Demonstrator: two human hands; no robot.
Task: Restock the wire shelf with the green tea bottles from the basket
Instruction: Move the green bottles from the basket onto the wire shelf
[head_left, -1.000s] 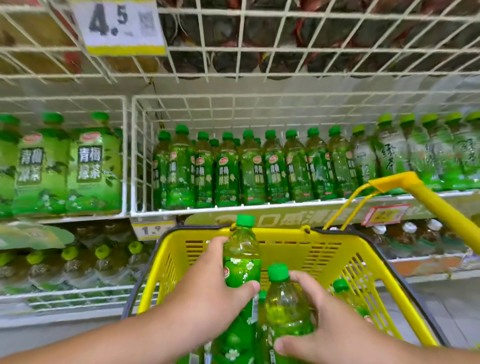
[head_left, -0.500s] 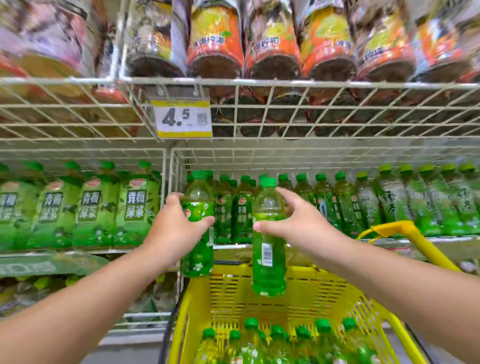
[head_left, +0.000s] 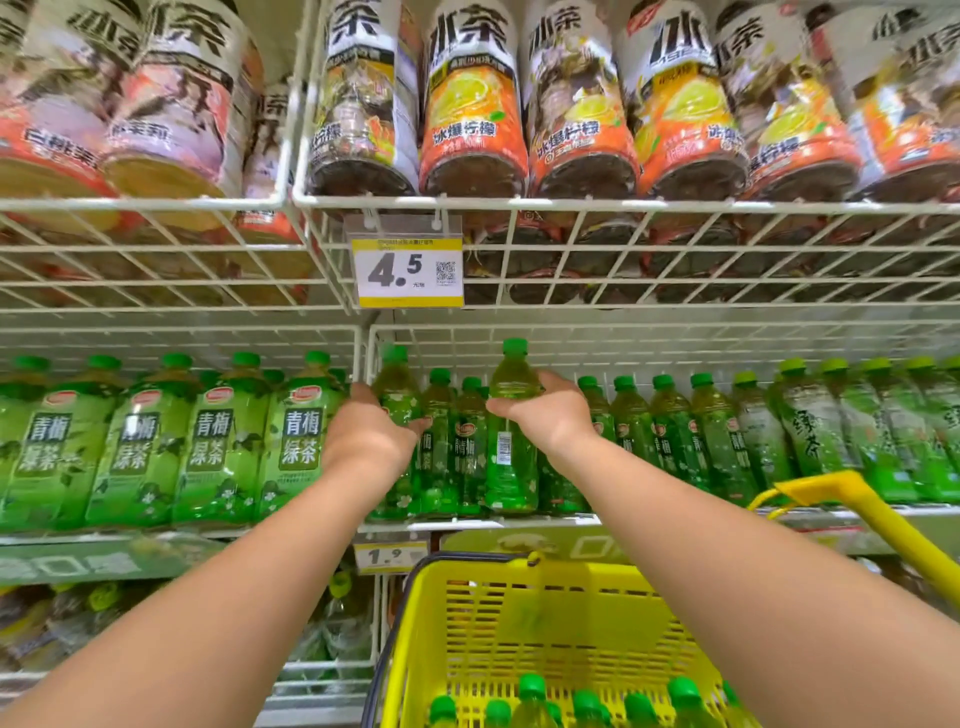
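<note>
My left hand (head_left: 366, 434) grips a green tea bottle (head_left: 397, 387) at the left end of the white wire shelf (head_left: 470, 524), just inside its wire divider. My right hand (head_left: 545, 413) holds a second green tea bottle (head_left: 511, 467), upright, in front of the row of small green bottles (head_left: 675, 431) standing on that shelf. Both held bottles are upright with green caps. Below, the yellow basket (head_left: 519, 613) holds several more green-capped bottles (head_left: 587, 706) at its bottom.
Large green tea bottles (head_left: 208, 441) fill the shelf section to the left. Orange-labelled iced tea bottles (head_left: 472, 104) stand on the wire shelf above, with a 4.5 price tag (head_left: 408, 273) hanging from it. The basket's yellow handle (head_left: 872, 514) rises at the right. A 1.9 tag (head_left: 389, 557) sits on the shelf edge.
Both hands lifted a bottle each out of the basket, then moved them forward and up to the shelf front. The view tilted upward.
</note>
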